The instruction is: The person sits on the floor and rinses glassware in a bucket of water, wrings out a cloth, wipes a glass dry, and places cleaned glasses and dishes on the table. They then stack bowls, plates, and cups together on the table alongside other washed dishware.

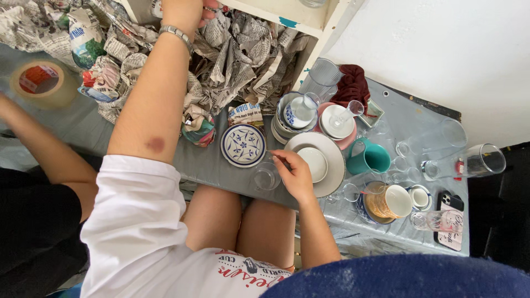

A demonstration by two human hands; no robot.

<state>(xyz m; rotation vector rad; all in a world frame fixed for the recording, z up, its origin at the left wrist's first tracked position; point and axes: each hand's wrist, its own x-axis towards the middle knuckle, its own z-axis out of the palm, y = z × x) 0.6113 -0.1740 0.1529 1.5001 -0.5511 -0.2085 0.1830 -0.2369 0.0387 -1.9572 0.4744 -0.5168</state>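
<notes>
You're in bright, even daylight; soft shadows, the white wall (441,49) nearly blown out, slight wide-angle stretch at the edges.

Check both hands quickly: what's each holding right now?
Left hand: raised to the shelf edge, partly cut off; grip cannot be told.
Right hand: closed on a small clear glass.

Blue-and-white floral saucer (243,145), teal mug (369,157), white plate (327,152), maroon cloth (351,84), grey table cover (88,124), black-and-white crumpled newspaper (243,55)
</notes>
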